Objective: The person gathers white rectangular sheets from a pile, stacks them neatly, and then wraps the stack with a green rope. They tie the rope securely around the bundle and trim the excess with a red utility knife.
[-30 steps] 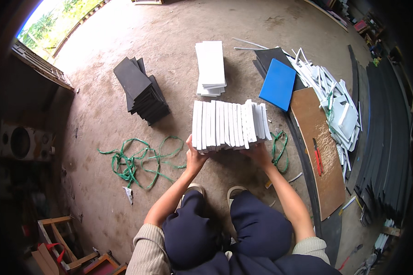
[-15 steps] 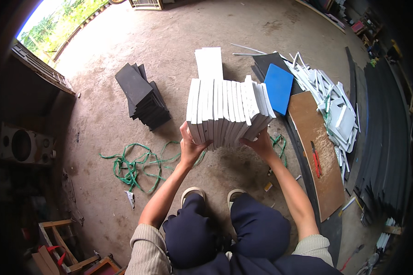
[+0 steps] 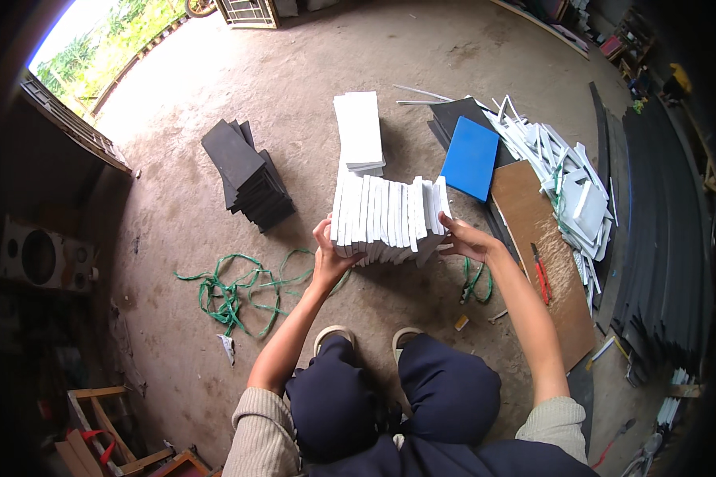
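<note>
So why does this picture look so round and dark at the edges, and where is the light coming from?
The head view is a fisheye: straight edges bend near the rim and the corners go black. Daylight floods in from the upper left, washing out the greenery there, while the long dark strips at right sit in shade. The bundle of white panels between the left hand and right hand is sharp and evenly lit.

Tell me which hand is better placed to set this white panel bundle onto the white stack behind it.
Neither alone. The left hand and right hand clamp opposite ends of the white panel bundle, which is pressed together only by that grip. The white stack lies straight ahead, slightly left, so I'd lead with the left.
</note>
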